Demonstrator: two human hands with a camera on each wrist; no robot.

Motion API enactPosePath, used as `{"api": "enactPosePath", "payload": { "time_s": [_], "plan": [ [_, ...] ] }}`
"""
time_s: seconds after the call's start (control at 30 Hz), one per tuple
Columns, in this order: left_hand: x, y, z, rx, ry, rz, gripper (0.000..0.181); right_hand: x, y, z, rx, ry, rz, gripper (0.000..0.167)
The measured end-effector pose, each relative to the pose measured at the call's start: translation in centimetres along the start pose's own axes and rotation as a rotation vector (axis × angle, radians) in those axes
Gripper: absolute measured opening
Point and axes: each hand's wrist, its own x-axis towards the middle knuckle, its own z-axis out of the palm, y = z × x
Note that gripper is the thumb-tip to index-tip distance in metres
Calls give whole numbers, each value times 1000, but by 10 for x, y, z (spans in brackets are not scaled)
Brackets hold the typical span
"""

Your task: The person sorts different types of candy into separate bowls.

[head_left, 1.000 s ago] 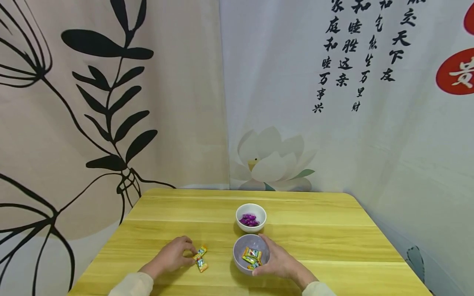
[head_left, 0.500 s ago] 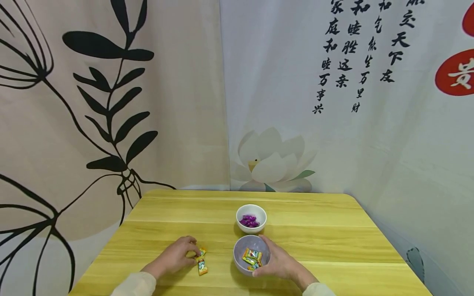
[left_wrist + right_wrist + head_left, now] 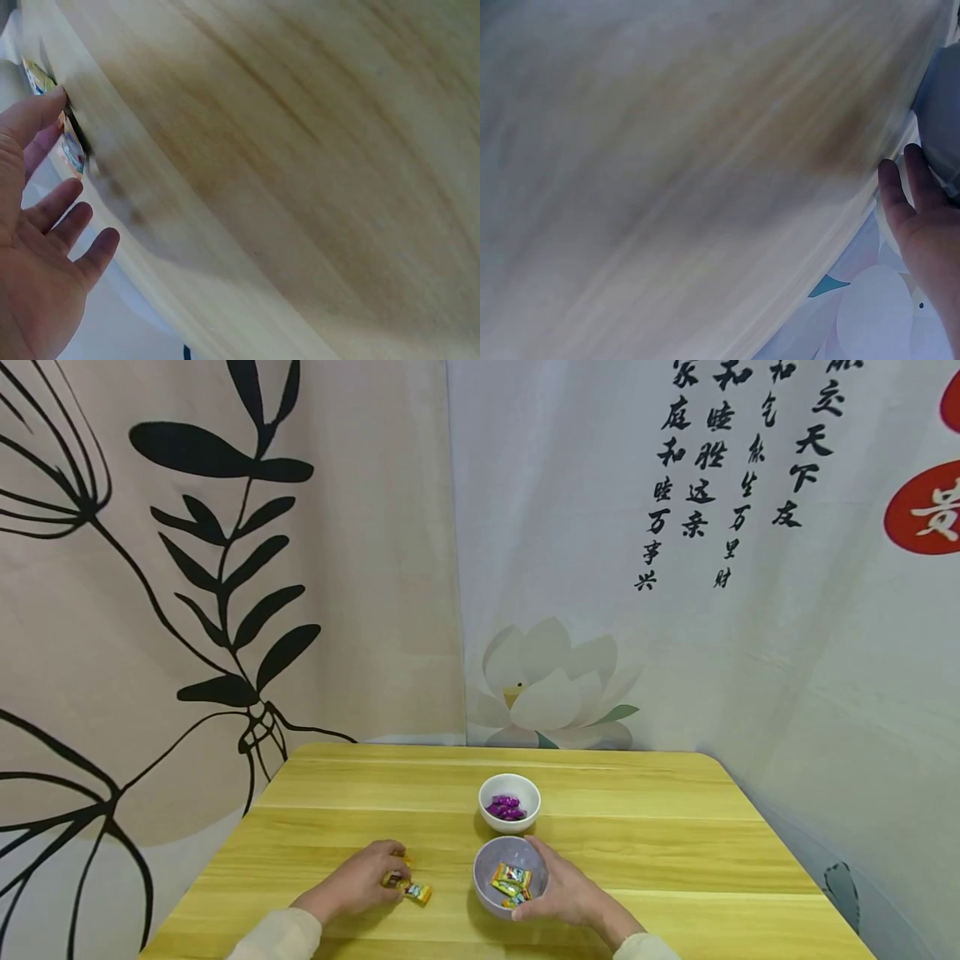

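Note:
My left hand [image 3: 369,878] reaches over a few yellow wrapped candies [image 3: 417,893] on the left of the table. Its thumb and forefinger pinch one candy, partly covered by the fingers; in the left wrist view, a candy [image 3: 73,150] shows beside those fingertips while the other fingers [image 3: 69,225] spread apart. My right hand [image 3: 564,889] grips a grey-purple bowl [image 3: 483,889] by its right side, thumb at the near edge and fingers at the far edge. Several yellow wrapped candies [image 3: 512,878] lie inside that bowl. The right wrist view catches only part of the bowl [image 3: 941,112].
Just behind the grey-purple bowl stands a white bowl [image 3: 534,806] with several purple wrapped candies [image 3: 506,808]. Both are on a wooden table [image 3: 637,827]. Beyond its far edge hangs a printed cloth backdrop [image 3: 390,568].
The left fingers have closed in over the candies, and the near candy has turned and shifted slightly right. The right hand and both bowls stay in place.

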Motion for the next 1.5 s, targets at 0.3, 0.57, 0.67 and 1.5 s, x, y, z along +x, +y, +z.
{"api": "enactPosePath", "payload": {
  "time_s": [0.3, 0.57, 0.67, 1.5],
  "plan": [
    [3, 3, 3, 3, 32, -13, 17, -1, -1, 0, 2, -5, 14, 118],
    [6, 10, -2, -53, 53, -19, 16, -1, -1, 0, 11, -6, 18, 118],
    [7, 13, -5, -70, 45, -22, 15, -1, -1, 1, 14, -3, 18, 117],
    [58, 103, -29, -207, 104, 157, 16, -1, 0, 1, 35, -10, 19, 115]
  ]
}}
